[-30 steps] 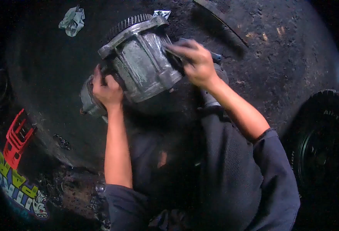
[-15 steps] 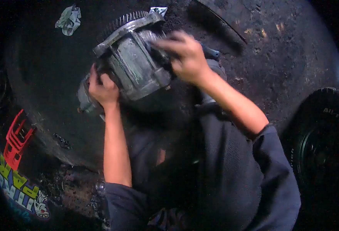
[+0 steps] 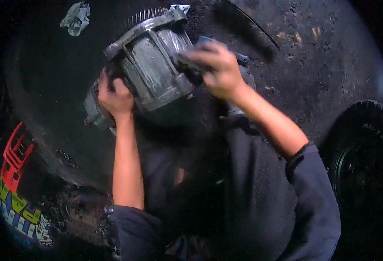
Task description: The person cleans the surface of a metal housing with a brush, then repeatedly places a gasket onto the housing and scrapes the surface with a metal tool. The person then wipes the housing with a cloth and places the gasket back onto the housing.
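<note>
A grey metal housing with a large toothed gear (image 3: 150, 71) along its far edge lies tilted on the dark floor before me. My left hand (image 3: 117, 98) is closed around a part at its left side, thumb and forefinger pointing up. On the other side, my right hand (image 3: 221, 71) is closed, its fingertips against the housing's right edge. Those fingers are blurred, and what they pinch cannot be made out. A blue item (image 3: 206, 40) shows behind the right hand, partly hidden by it.
Crumpled paper (image 3: 76, 19) lies at the far left. A tyre (image 3: 361, 152) stands at the right. Toward the left edge are a red plastic piece (image 3: 16, 156) and a coloured lettered sign (image 3: 21, 213). A thin dark strip (image 3: 257, 24) lies at the back.
My right hand has shifted right and slightly toward me along the housing's side, uncovering more of its surface and the blue item. My left hand keeps its place on the housing.
</note>
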A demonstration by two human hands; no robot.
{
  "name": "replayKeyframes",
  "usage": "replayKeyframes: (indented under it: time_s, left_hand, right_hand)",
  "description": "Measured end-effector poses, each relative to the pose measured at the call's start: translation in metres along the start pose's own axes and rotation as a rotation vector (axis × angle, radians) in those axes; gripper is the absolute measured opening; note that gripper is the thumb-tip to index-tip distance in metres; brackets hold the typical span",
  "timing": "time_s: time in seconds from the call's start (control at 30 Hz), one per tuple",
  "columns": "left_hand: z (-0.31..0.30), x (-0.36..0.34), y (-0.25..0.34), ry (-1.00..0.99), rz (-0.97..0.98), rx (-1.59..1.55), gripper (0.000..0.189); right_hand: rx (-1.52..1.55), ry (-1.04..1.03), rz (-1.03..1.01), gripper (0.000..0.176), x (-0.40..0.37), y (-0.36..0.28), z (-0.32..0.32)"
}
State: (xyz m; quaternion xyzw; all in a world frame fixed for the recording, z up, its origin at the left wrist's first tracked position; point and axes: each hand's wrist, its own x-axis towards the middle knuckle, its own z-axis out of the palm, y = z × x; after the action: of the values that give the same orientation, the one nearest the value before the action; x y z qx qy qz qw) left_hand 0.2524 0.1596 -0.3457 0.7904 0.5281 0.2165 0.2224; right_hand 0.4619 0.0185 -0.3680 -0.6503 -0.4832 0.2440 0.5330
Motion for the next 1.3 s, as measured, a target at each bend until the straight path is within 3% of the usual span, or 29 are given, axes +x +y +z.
replayKeyframes:
  time_s: [0.13,0.2,0.27,0.43,0.47,0.6,0.63,0.7,0.93,1.07,1.17,1.3]
  left_hand:
    - [-0.001,0.0,0.003,0.001,-0.058,-0.014,0.043]
    - [-0.003,-0.002,0.0,0.01,-0.041,-0.018,0.043]
    - [0.003,0.002,-0.004,0.029,-0.026,-0.027,0.042]
    - [0.001,0.003,0.001,0.016,-0.011,-0.023,0.04]
    - [0.0,0.001,0.004,0.008,-0.012,-0.023,0.04]
    - [0.001,0.004,-0.003,0.023,-0.016,-0.013,0.04]
    - [0.0,0.001,-0.005,0.023,0.014,0.008,0.04]
    - [0.0,-0.001,-0.001,0.014,-0.026,-0.004,0.04]
    - [-0.001,0.0,-0.001,0.03,0.03,0.01,0.041]
    - [0.001,0.0,-0.002,0.016,0.004,0.065,0.04]
    - [0.004,-0.003,0.004,0.03,-0.004,0.031,0.04]
    - [0.003,-0.002,0.0,0.023,0.037,0.05,0.04]
  right_hand:
    - [0.005,0.089,-0.019,0.051,0.038,0.01,0.015]
    - [-0.09,0.005,0.038,0.052,0.005,-0.006,0.005]
    - [0.013,-0.031,0.123,0.051,-0.024,-0.018,-0.005]
    - [-0.067,-0.003,0.112,0.048,0.031,0.003,0.012]
    - [-0.084,0.101,0.01,0.055,0.039,0.004,0.017]
    - [0.058,-0.017,0.342,0.053,0.015,-0.006,-0.016]
    - [0.192,0.054,0.445,0.055,0.004,-0.003,-0.023]
    - [0.348,0.126,0.567,0.04,-0.008,-0.007,-0.036]
    - [0.289,0.037,0.726,0.022,-0.015,-0.021,-0.04]
    - [0.085,0.146,0.534,0.018,-0.01,-0.025,-0.042]
    - [-0.054,-0.043,0.465,0.016,-0.01,-0.028,-0.047]
    - [-0.078,-0.072,0.39,0.014,-0.017,-0.035,-0.042]
